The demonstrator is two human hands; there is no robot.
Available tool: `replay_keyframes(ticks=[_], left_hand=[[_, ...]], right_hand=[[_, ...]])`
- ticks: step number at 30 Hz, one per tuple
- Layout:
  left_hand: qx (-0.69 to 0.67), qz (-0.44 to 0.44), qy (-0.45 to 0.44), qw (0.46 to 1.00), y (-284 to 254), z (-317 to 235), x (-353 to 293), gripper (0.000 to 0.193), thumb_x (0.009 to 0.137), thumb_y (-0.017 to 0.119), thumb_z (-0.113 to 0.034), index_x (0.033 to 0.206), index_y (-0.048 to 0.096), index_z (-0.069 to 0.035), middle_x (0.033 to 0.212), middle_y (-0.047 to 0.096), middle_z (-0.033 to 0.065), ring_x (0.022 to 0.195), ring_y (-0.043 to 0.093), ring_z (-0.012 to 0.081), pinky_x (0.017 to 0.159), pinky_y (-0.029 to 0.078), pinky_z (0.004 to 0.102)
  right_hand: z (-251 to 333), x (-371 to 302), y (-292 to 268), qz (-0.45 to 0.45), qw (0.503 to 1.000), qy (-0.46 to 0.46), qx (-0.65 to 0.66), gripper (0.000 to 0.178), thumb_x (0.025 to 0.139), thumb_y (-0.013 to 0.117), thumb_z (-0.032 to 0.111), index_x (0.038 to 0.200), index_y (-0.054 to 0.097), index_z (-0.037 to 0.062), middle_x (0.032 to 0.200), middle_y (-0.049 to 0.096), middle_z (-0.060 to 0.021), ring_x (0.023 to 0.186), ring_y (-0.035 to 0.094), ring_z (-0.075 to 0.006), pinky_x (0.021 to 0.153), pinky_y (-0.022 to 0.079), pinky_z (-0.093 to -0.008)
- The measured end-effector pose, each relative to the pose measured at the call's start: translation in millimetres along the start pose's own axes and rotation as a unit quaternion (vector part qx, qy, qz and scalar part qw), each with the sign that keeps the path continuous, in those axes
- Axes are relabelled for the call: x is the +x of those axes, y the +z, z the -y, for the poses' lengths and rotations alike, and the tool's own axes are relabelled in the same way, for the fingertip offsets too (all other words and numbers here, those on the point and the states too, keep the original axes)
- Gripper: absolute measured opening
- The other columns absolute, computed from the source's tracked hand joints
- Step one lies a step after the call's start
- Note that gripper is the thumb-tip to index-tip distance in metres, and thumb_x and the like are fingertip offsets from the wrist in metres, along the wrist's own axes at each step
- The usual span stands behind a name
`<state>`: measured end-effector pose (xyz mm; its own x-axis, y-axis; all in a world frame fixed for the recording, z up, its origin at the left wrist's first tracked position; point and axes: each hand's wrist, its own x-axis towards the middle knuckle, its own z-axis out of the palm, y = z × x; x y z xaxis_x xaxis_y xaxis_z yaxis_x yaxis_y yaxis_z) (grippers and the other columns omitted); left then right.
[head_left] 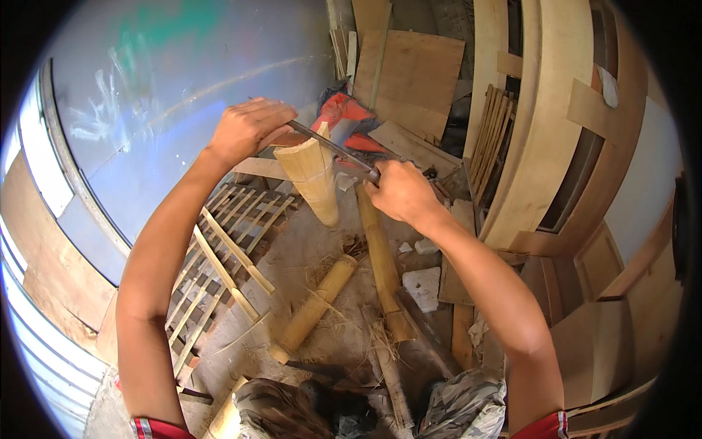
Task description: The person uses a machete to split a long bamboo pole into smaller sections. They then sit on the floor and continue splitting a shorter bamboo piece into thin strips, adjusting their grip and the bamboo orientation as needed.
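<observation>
The left hand (248, 130) is closed around one end of a long metal blade (333, 146), and the right hand (401, 194) grips its other end. The blade lies across the top of an upright bamboo section (316, 179) at centre frame. Below it, more bamboo pieces (316, 304) lie on the floor (300, 252) beside a wooden lattice (219, 256) at lower left.

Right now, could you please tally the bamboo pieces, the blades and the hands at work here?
Bamboo pieces: 5: upright
Blade: 1
Hands: 2: left, right
Total: 8
</observation>
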<state>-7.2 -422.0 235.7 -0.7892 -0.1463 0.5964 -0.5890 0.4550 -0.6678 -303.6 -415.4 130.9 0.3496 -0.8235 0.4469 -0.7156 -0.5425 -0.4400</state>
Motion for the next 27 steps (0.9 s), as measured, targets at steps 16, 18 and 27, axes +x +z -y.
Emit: replay_keyframes(ticks=[16,18,27], left_hand=[[0.009,0.05,-0.109,0.993,-60.1,22.5,-10.9,0.024,0.092,0.067,-0.033,0.096,0.071,-0.009,0.092,0.07,0.0044,0.088,0.066,0.0263,0.08,0.053,0.0376],[0.012,0.037,-0.106,0.994,-74.1,26.0,1.6,0.022,0.09,0.071,-0.028,0.097,0.071,-0.008,0.095,0.071,0.0049,0.087,0.066,0.0253,0.08,0.054,0.0364],[-0.019,-0.04,-0.084,0.996,-59.1,41.8,33.1,0.022,0.088,0.074,-0.028,0.097,0.071,-0.008,0.095,0.072,0.005,0.087,0.067,0.0258,0.077,0.055,0.0364]], right_hand=[[59.2,8.8,-46.3,-0.024,0.998,0.002,-0.057,0.031,0.083,0.071,0.032,0.102,0.072,0.0066,0.091,0.071,-0.0227,0.093,0.068,-0.0405,0.086,0.054,-0.0475],[75.1,7.4,-74.1,-0.019,0.998,-0.001,-0.055,0.032,0.082,0.073,0.033,0.099,0.073,0.0055,0.089,0.071,-0.0227,0.092,0.069,-0.04,0.085,0.053,-0.0468],[81.9,16.2,-124.3,0.028,0.997,0.037,-0.058,0.028,0.081,0.072,0.03,0.097,0.074,0.0061,0.089,0.072,-0.021,0.089,0.068,-0.0397,0.082,0.053,-0.0468]])
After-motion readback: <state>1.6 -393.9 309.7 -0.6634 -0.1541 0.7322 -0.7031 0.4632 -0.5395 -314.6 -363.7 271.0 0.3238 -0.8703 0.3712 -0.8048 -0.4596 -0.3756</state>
